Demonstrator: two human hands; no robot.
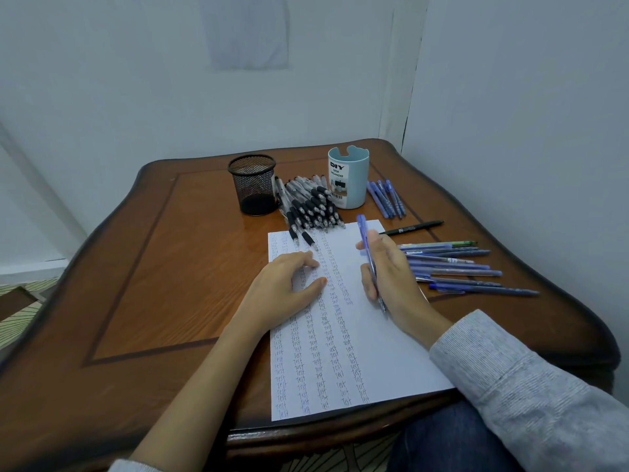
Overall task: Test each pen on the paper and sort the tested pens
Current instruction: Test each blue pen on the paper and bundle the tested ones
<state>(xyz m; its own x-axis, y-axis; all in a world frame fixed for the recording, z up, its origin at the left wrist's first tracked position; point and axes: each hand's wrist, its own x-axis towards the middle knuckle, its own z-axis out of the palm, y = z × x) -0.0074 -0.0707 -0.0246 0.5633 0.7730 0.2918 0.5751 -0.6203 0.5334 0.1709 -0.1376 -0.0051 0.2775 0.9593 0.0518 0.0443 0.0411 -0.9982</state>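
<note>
Bare table (153,267) is found from 7 to 10 o'clock of the paper (391,352). Passage at 12 o'clock is blocked by black pens (313,206), mesh cup (253,185) and blue cup (349,178); at 3 o'clock by blue pens (452,267).

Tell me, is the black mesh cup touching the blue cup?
Apart. The head view shows black pens lying between the mesh cup and the blue cup.

- right sleeve (531,396) was light grey knit with fine ribbing, and reached the wrist.
- left sleeve (126,466) was the same grey, seen only at the bottom edge, forearm bare.
- trousers (449,441) were dark blue.
- left hand (289,281) and right hand (388,270) were bare.
</note>
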